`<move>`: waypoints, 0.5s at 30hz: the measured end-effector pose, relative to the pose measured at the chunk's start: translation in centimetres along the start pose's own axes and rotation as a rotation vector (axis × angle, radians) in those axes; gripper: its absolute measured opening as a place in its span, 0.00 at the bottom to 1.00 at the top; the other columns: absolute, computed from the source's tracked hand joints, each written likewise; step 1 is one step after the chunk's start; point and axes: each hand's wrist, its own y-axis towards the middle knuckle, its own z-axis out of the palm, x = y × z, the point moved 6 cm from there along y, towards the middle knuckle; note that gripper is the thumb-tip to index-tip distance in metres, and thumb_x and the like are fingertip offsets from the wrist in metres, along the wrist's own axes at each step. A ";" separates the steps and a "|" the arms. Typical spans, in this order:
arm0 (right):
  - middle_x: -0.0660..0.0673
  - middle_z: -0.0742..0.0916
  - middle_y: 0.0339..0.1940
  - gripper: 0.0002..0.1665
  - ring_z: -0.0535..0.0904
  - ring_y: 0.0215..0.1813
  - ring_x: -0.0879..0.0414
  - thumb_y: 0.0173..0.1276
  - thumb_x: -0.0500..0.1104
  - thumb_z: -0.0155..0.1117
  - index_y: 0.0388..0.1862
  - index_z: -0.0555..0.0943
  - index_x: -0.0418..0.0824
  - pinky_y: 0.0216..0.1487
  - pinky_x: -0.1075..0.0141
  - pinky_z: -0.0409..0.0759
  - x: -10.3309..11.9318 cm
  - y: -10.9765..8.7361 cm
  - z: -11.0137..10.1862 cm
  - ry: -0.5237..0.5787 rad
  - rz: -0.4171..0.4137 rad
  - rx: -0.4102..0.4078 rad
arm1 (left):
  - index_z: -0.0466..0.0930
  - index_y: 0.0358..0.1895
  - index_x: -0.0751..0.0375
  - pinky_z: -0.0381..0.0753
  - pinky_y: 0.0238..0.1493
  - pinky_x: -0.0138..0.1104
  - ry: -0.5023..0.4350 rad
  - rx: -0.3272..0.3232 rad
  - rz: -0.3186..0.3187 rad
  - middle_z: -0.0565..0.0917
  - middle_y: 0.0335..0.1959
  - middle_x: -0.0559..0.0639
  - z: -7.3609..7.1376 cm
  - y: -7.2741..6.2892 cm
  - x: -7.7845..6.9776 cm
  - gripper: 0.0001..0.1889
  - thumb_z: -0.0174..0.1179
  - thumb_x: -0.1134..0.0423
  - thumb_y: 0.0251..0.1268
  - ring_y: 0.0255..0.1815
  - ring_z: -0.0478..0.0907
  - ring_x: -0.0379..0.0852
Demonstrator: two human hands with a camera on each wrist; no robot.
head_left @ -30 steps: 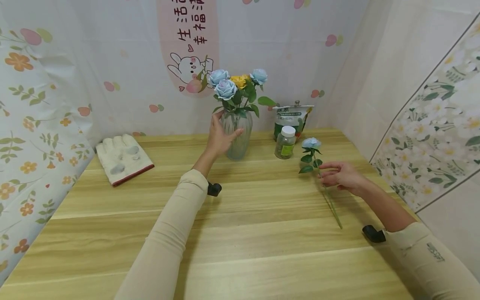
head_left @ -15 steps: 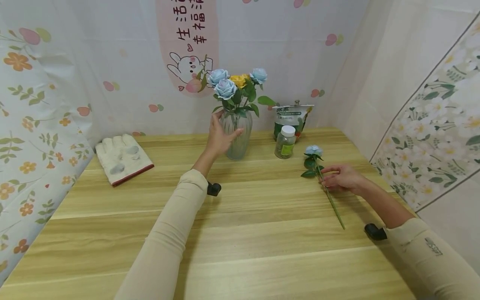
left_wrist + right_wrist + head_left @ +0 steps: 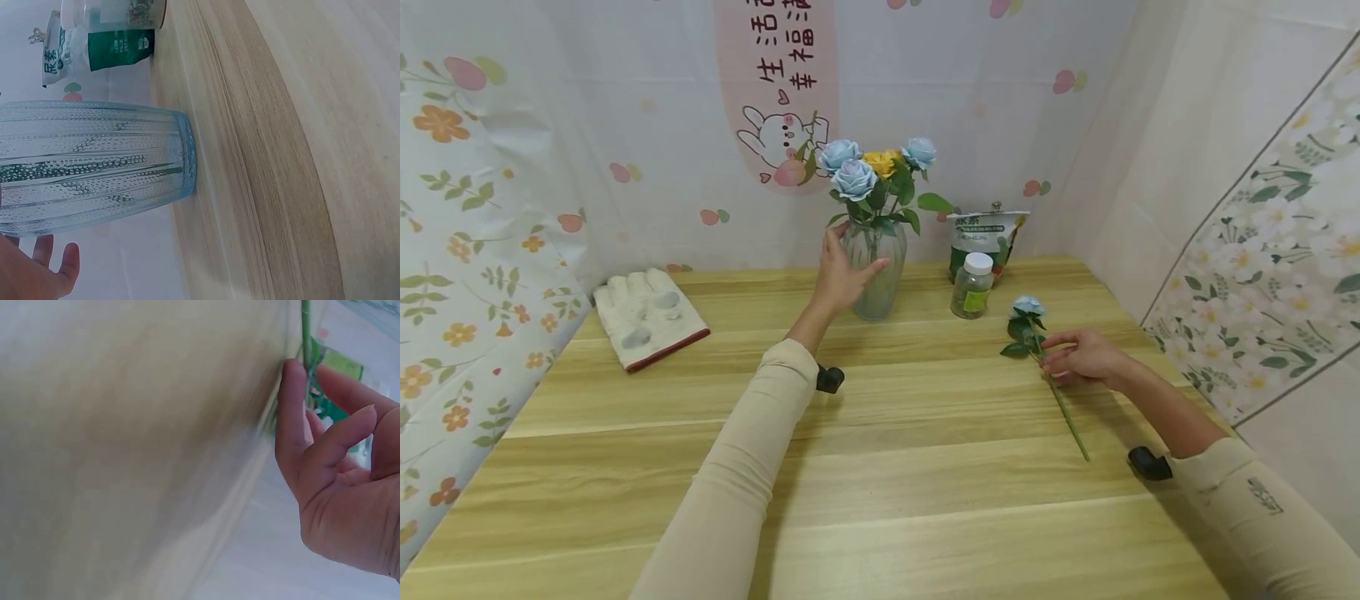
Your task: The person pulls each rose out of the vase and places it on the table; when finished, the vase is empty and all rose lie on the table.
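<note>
My left hand [image 3: 842,275] grips the ribbed clear glass vase [image 3: 886,279], thumb across its front and fingers at its side and behind it. The vase [image 3: 94,165] stands on the table. Blue roses [image 3: 853,179] and a yellow rose [image 3: 882,162] with green leaves rise from its mouth. Off to the right, my right hand [image 3: 1086,358] pinches the stem of a single blue rose [image 3: 1028,307], held slantwise with its bloom pointing away from me. In the right wrist view the stem [image 3: 305,328] sits between thumb and fingertips of the hand [image 3: 340,462].
A small white-capped jar [image 3: 972,287] stands right of the vase, in front of a clipped green-and-white pouch [image 3: 985,237]. White work gloves [image 3: 647,321] with a red hem lie at the table's [image 3: 880,483] left. Printed curtains [image 3: 647,125] hang behind and on both sides.
The single rose has tilted slightly: its bloom is lower and a little further right than a second ago. My left hand and the vase have stayed in place.
</note>
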 end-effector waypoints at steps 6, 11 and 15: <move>0.38 0.88 0.44 0.37 0.88 0.33 0.45 0.71 0.38 0.63 0.72 0.60 0.24 0.21 0.69 0.74 1.8 -1.2 -0.4 -0.147 -0.030 -0.031 | 0.47 0.72 0.59 0.59 0.72 0.48 0.013 0.002 0.006 0.58 0.72 0.61 0.1 0.0 -0.2 0.48 0.70 0.46 0.60 0.74 0.58 0.59; 0.33 0.86 0.49 0.35 0.88 0.37 0.42 0.71 0.41 0.64 0.71 0.65 0.27 0.23 0.66 0.76 4.8 -2.1 0.6 -0.231 -0.113 -0.051 | 0.48 0.72 0.60 0.59 0.72 0.48 0.002 -0.002 0.001 0.58 0.72 0.62 0.1 -0.1 -0.2 0.48 0.71 0.47 0.59 0.74 0.57 0.59; 0.33 0.86 0.50 0.32 0.87 0.39 0.41 0.71 0.40 0.64 0.70 0.67 0.29 0.23 0.67 0.75 6.7 -2.1 1.9 -0.221 -0.135 -0.040 | 0.48 0.72 0.60 0.59 0.72 0.49 -0.003 -0.003 -0.010 0.58 0.72 0.63 0.2 -0.1 0.0 0.47 0.71 0.48 0.59 0.74 0.57 0.60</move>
